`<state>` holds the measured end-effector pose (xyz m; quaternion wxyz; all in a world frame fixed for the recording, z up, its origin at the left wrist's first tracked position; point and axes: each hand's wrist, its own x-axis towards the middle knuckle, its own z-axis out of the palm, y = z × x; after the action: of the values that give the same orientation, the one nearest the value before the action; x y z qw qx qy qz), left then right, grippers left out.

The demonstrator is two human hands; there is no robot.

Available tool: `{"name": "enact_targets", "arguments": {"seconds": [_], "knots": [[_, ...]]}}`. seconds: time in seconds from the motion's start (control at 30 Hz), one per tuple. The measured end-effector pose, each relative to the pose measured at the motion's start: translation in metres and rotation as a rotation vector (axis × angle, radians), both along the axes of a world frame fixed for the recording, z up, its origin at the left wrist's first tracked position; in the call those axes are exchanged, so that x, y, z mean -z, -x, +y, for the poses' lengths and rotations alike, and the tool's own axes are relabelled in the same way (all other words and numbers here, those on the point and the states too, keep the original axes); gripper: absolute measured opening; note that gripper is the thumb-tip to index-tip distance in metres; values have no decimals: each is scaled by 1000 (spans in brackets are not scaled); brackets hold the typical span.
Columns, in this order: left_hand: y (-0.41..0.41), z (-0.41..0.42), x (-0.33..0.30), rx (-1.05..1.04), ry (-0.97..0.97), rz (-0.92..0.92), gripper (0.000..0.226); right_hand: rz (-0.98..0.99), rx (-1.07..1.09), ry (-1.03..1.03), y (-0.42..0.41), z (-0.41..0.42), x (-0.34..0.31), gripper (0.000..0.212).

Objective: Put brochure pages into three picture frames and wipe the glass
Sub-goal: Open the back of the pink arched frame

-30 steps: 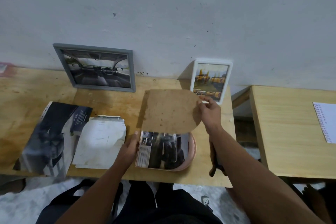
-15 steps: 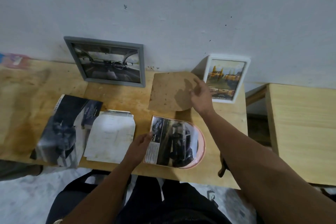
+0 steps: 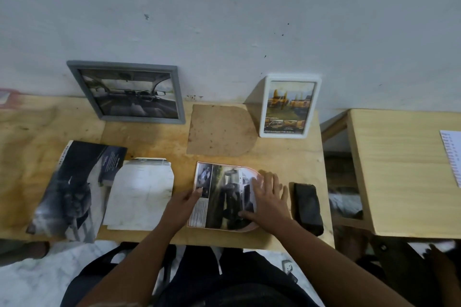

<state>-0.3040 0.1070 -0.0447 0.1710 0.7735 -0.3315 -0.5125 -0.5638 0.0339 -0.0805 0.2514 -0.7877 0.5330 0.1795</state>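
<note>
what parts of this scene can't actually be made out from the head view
- Pink frame: mostly covered by the brochure page and the right hand; only its curved edge shows.
- Text strip on that page: too small to read.
- Brochure at the left: blurred, cover print unreadable.
- Sheet on the side table: cut off by the right edge.
- Dark object beside the right hand: too dim to identify.

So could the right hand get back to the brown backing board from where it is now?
Probably yes: the right hand lies flat on the brochure page, and the backing board sits uncovered just beyond, with bare table between.
</note>
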Motion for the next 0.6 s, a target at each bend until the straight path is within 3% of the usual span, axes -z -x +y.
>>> {"name": "enact_targets", "arguments": {"seconds": [0.07,0.27,0.5,0.6], "knots": [[-2,2,4,47,11,-7,32,60,12,-24,4,9,5,124],[-4,3,4,135,38,-44,34,43,60,-30,7,12,-5,124],[-8,10,18,180,5,-115,93,66,49,-7,8,19,1,119],[-7,13,21,220,-11,-144,91,70,45,52,8,23,-1,113]]}}
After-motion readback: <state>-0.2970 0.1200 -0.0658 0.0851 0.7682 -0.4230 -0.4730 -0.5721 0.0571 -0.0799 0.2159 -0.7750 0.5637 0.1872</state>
